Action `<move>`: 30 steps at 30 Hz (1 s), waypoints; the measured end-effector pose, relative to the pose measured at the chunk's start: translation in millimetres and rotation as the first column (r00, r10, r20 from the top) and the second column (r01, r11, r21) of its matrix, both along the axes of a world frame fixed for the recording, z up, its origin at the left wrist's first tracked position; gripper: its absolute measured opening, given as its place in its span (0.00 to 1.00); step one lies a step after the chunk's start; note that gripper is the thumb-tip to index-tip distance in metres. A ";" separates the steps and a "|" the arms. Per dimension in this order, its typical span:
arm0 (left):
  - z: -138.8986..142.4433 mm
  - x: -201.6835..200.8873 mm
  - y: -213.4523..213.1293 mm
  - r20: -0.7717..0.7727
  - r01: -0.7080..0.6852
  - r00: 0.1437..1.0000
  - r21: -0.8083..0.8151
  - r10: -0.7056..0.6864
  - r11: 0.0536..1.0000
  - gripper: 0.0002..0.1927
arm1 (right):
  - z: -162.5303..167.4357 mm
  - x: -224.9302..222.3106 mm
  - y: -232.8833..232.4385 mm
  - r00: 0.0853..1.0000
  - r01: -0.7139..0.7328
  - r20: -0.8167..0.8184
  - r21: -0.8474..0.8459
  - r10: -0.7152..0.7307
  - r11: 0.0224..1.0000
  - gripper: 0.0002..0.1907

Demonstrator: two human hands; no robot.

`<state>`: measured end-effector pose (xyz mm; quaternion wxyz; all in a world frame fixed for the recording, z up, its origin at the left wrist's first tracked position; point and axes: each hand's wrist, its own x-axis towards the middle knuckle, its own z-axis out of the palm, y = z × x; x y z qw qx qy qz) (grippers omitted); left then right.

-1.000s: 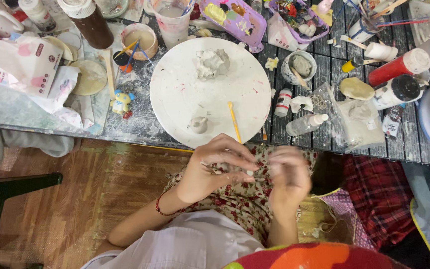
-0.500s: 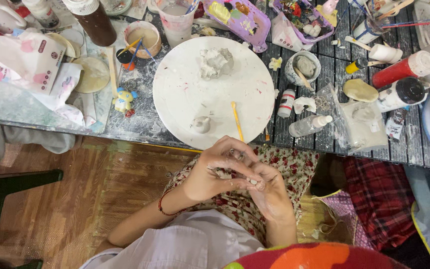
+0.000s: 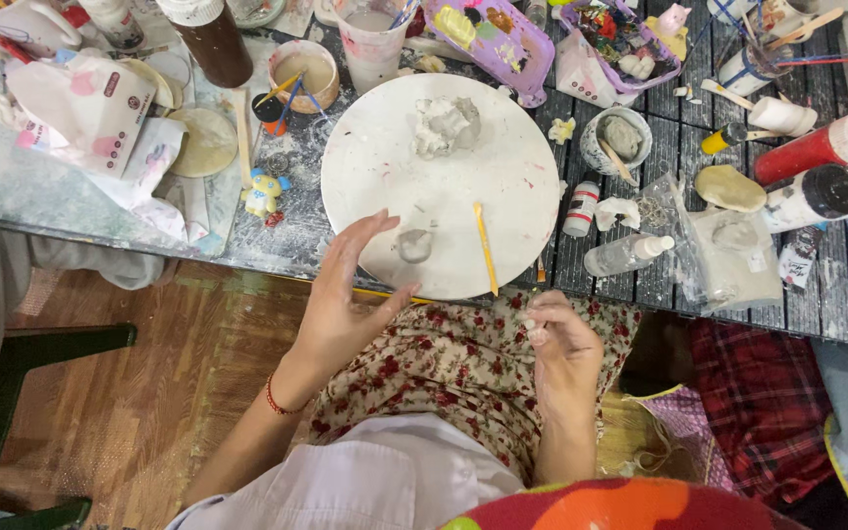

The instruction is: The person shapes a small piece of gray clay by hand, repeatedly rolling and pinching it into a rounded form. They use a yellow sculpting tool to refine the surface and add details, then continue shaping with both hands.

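since half a second ago the hands have parted: the left hand [image 3: 345, 294] now hovers spread open by the round white board [image 3: 365, 157], the right hand [image 3: 559, 339] pinching a small bit of clay over the lap. on that smooth board a rough grey clay lump [image 3: 447, 126] and a small flattened clay piece [image 3: 414, 244] look barely shaped, beside a thin yellow stick [image 3: 485, 247].

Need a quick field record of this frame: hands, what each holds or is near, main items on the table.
left hand: open, palm up, fingers spread, holds nothing, at edge of round white board
right hand: fingers curled over lap; anything pinched is too small to tell
on board: large grey clay lump, small clay lump, yellow stick
right of board: small clear bottle, red paint bottle
lap: floral fabric
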<state>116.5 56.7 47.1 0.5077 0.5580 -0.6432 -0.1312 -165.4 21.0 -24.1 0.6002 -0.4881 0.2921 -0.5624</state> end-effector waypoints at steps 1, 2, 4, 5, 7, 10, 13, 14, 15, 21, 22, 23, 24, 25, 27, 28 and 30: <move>-0.1 0.5 -1.8 -0.021 0.020 1.000 0.043 -0.019 0.999 0.43 | 1.0 1.1 -0.9 1.000 0.010 -0.015 -0.003 -0.010 1.000 0.09; -0.1 0.1 -4.4 -0.044 0.040 0.998 0.085 -0.036 0.996 0.45 | 2.0 2.2 -1.6 0.999 0.015 -0.052 -0.021 -0.016 1.000 0.09; -0.3 -1.1 -10.3 -0.068 0.067 0.996 0.127 -0.058 0.990 0.46 | 3.8 4.1 -2.3 0.992 0.023 -0.123 -0.058 -0.030 0.998 0.09; -0.4 -2.3 -13.5 -0.067 0.072 0.996 0.130 -0.064 0.989 0.46 | 4.8 4.6 -2.2 0.989 0.027 -0.140 -0.057 -0.035 0.998 0.09; -0.3 -3.3 -18.6 -0.067 0.069 0.996 0.145 -0.060 0.987 0.45 | 6.6 5.0 -1.3 0.984 0.037 -0.172 -0.052 -0.046 0.998 0.09; 0.1 -3.2 -21.7 -0.083 0.048 0.996 0.180 -0.033 0.982 0.44 | 8.6 6.1 0.1 0.978 0.052 -0.200 -0.033 -0.058 0.998 0.08; 0.0 -2.1 -20.8 -0.121 0.040 0.993 0.215 -0.014 0.976 0.43 | 9.7 9.2 0.7 0.965 0.058 -0.249 -0.083 -0.077 0.995 0.07; -0.5 -1.6 -20.3 -0.129 0.035 0.992 0.221 -0.007 0.975 0.43 | 10.2 10.7 1.0 0.962 0.058 -0.259 -0.110 -0.085 0.992 0.07; -1.3 -1.3 -19.6 -0.138 0.031 0.990 0.228 0.001 0.973 0.43 | 10.8 12.3 1.4 0.959 0.057 -0.269 -0.136 -0.093 0.989 0.07; -12.9 -3.7 -18.9 -0.333 0.180 0.927 -0.018 -0.175 0.984 0.46 | 21.0 24.8 3.3 0.944 0.050 -0.304 -0.252 -0.128 0.966 0.09; -15.4 -5.3 -19.0 -0.507 0.258 0.832 -0.008 -0.227 0.966 0.46 | 24.9 27.5 3.5 0.933 0.053 -0.328 -0.288 -0.151 0.956 0.09; -18.0 -7.7 -18.6 -0.663 0.336 0.702 -0.011 -0.258 0.942 0.46 | 29.7 29.9 4.0 0.910 0.066 -0.362 -0.355 -0.202 0.933 0.10; -20.3 -10.6 -17.8 -0.794 0.408 0.545 -0.029 -0.269 0.912 0.45 | 35.4 32.5 4.7 0.884 0.074 -0.392 -0.421 -0.255 0.904 0.10; -22.2 -13.1 -16.7 -0.825 0.467 0.482 -0.044 -0.296 0.883 0.45 | 41.9 35.3 5.0 0.856 0.077 -0.416 -0.486 -0.307 0.871 0.11; -24.6 -19.6 -14.5 -0.876 0.576 0.345 -0.085 -0.336 0.813 0.45 | 57.6 39.1 8.6 0.753 0.077 -0.485 -0.608 -0.446 0.790 0.12; -25.3 -23.6 -13.5 -0.887 0.586 0.318 -0.093 -0.334 0.805 0.45 | 66.2 40.0 11.5 0.692 0.069 -0.506 -0.664 -0.515 0.744 0.12; -25.1 -31.7 -12.5 -0.908 0.607 0.263 -0.109 -0.328 0.787 0.43 | 81.8 42.9 15.6 0.608 0.060 -0.534 -0.707 -0.588 0.704 0.13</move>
